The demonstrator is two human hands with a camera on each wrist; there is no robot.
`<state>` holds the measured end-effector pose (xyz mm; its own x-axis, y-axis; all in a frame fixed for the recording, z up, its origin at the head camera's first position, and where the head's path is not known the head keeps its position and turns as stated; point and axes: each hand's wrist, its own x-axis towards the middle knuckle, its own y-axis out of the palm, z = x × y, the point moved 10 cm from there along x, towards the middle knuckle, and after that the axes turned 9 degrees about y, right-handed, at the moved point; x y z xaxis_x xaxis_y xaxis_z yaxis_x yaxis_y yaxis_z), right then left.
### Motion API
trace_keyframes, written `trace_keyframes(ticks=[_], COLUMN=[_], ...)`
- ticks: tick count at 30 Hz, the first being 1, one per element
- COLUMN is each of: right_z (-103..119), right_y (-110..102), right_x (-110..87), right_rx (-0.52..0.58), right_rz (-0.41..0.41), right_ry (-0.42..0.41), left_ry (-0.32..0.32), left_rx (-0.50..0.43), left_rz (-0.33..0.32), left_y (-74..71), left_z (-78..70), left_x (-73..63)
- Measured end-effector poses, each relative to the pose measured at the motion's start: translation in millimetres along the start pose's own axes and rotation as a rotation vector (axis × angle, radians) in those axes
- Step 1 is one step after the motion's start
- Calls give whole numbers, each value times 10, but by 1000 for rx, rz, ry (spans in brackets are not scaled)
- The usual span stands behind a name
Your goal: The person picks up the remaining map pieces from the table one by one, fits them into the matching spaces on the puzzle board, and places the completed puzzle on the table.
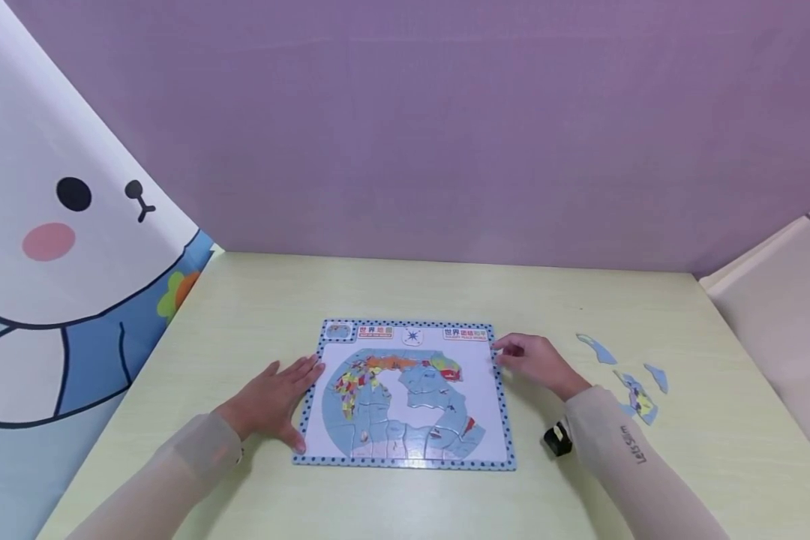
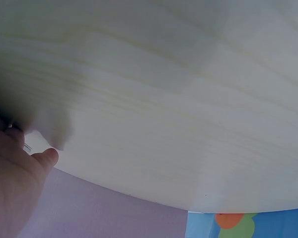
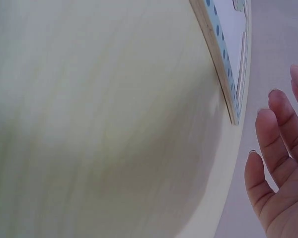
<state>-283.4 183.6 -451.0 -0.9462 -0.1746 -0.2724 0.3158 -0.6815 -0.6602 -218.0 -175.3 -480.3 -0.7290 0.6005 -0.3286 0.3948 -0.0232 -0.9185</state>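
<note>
Puzzle board (image 1: 481,375), one, left hand (image 1: 273,397) spread, right hand (image 1: 535,361) loosely spread, at least three loose pieces (image 1: 658,377)

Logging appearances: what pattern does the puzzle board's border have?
The border is light blue with dark dots, clearest in the head view.

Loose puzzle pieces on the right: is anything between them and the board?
Yes: the person's right hand and sleeve lie between the loose pieces and the board. Around the hand's far side, nothing visible blocks the way.
</note>
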Motion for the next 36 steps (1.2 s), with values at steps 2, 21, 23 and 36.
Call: trace_keyframes(ticks=[2,21,23,36], right_z=[-10,-340,-397,-662], right_y=[-25,-321,-344,-611], right_x=[-14,-145,-157,-281], right_rx=[-2,25,28,-11], right_rz=[-4,-52,-50,-120], right_ry=[-8,75,86,80], left_ry=[-4,19,21,19], left_rx=[-2,13,11,-5], left_rz=[4,5,3,-5], left_y=[4,14,12,15], left_z=[8,11,10,20], left_x=[4,11,11,19])
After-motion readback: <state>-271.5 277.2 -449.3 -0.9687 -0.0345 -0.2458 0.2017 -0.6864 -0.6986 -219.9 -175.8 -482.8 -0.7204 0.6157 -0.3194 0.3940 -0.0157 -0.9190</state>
